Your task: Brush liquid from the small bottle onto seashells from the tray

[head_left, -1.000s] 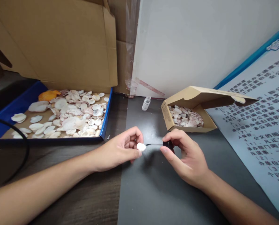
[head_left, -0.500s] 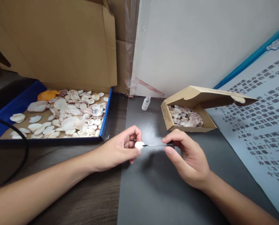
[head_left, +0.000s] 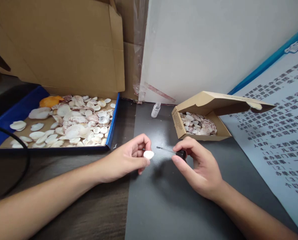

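Note:
Between the thumb and fingers of my left hand [head_left: 131, 156] is a small white ribbed seashell [head_left: 148, 154]. My right hand [head_left: 199, 166] pinches the black cap of a thin brush applicator [head_left: 181, 154]. Its stem points left, and the dark bristle tip is a short gap away from the shell, slightly higher in the picture. Behind my hands an uncapped, labelled small glass bottle [head_left: 156, 110] stands upright on the dark grey mat [head_left: 151, 206].
On the left, a blue-sided cardboard box [head_left: 110, 135] holds many shells, its lid raised. A smaller open carton [head_left: 179, 128] of shells stands at the right. A black cable [head_left: 26, 160] curves at far left. A white panel [head_left: 189, 50] and a printed sheet [head_left: 276, 133] border the mat.
The brush tip has come off the shell and risen a little away from it, tilting the stem. My left hand and the shell have stayed nearly still.

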### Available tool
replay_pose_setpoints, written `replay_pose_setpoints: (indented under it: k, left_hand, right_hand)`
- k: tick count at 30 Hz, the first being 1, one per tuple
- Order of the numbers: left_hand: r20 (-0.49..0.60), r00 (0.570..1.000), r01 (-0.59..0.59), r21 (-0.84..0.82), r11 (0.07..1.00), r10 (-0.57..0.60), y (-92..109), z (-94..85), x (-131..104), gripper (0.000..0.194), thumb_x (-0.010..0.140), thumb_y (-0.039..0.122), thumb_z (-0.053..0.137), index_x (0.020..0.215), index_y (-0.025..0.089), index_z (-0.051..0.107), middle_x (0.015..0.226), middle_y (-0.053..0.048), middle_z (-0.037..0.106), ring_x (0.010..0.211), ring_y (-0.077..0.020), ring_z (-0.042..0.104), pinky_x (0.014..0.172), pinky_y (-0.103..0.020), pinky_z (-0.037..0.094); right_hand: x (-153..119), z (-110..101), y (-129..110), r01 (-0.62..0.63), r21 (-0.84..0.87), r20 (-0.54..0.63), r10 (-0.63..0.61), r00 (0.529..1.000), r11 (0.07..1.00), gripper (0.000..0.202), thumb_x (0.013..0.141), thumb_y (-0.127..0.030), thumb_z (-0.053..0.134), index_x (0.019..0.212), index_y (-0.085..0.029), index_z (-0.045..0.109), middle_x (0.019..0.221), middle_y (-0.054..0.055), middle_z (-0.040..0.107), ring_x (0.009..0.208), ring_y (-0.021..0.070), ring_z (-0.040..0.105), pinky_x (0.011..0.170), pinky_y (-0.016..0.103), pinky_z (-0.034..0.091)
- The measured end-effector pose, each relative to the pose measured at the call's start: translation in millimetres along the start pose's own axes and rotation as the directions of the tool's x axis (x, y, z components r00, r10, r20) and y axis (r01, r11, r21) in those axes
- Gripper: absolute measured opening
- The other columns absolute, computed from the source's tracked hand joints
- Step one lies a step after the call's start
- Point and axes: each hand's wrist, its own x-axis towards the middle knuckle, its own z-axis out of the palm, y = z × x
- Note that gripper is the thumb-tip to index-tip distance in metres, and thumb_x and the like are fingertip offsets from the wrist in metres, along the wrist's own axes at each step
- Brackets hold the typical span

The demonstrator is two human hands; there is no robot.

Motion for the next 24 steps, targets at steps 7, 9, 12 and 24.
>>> replay_pose_setpoints:
  k: [7, 9, 12, 24]
  left_hand:
    - [0.000, 1.000, 0.016, -0.017, 1.000, -0.016, -0.3, -1.2, -0.3, 0.023, 0.081, 0.017, 0.066, 0.087, 0.021, 0.044, 0.076, 0.006, 0.048, 0.062, -0.0074, 0.047, 0.058, -0.022, 0.044]
    - [-0.004, 1.000, 0.016, -0.022, 1.000, -0.016, -0.7, -1.6, -0.4, 0.023, 0.080, 0.017, 0.066, 0.087, 0.021, 0.044, 0.076, 0.006, 0.048, 0.063, -0.0079, 0.047, 0.058, -0.022, 0.044]
    - [-0.006, 1.000, 0.020, -0.017, 1.000, -0.020, -1.1, -1.9, -0.5, 0.023, 0.081, 0.018, 0.067, 0.087, 0.021, 0.045, 0.077, 0.006, 0.048, 0.064, -0.0084, 0.048, 0.058, -0.023, 0.044]
    - [-0.017, 1.000, 0.011, 0.015, 1.000, -0.011, 1.9, 1.3, -0.7, 0.023, 0.083, 0.021, 0.066, 0.088, 0.021, 0.044, 0.074, 0.007, 0.046, 0.060, -0.0068, 0.046, 0.056, -0.020, 0.042]
  right_hand:
    - [-0.6, 0.2, -0.7, 0.023, 0.001, 0.023, -0.023, 0.999, 1.000, 0.010, 0.090, -0.020, 0.063, 0.099, -0.023, 0.058, 0.077, -0.001, 0.056, 0.060, 0.0122, 0.052, 0.056, 0.026, 0.047]
    - [-0.3, 0.4, -0.4, 0.022, 0.013, 0.020, -0.022, 1.000, 1.000, 0.009, 0.092, -0.020, 0.059, 0.101, -0.023, 0.058, 0.080, 0.000, 0.058, 0.062, 0.0128, 0.054, 0.058, 0.027, 0.048]
    - [-0.6, 0.6, 0.1, 0.034, 0.029, 0.038, -0.035, 0.999, 0.999, 0.011, 0.092, -0.020, 0.059, 0.102, -0.024, 0.057, 0.081, 0.000, 0.059, 0.062, 0.0133, 0.055, 0.058, 0.028, 0.049]
    - [-1.4, 1.8, 1.4, 0.008, 0.029, 0.021, -0.008, 1.000, 1.000, 0.015, 0.091, -0.020, 0.062, 0.104, -0.025, 0.057, 0.081, -0.001, 0.058, 0.062, 0.0123, 0.054, 0.058, 0.026, 0.048]
